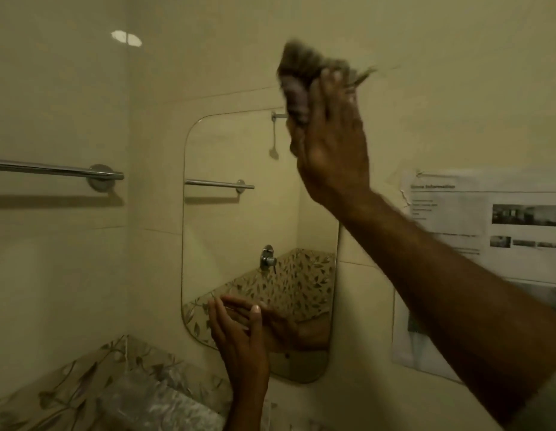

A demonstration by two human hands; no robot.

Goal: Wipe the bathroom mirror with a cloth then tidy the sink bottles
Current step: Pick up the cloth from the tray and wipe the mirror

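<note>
A rounded-corner mirror point(239, 219) hangs on the beige tiled wall. My right hand point(332, 141) is raised at the mirror's top right corner, gripping a crumpled grey cloth point(301, 76) that is blurred and lies partly above the mirror's top edge. My left hand point(236, 331) rests flat with fingers spread against the mirror's lower edge; its reflection shows in the glass. No sink or bottles are in view.
A chrome towel rail point(59, 171) is fixed to the left wall. Printed paper sheets point(488, 225) are taped to the wall right of the mirror. A leaf-patterned tile band point(99, 387) runs along the lower left.
</note>
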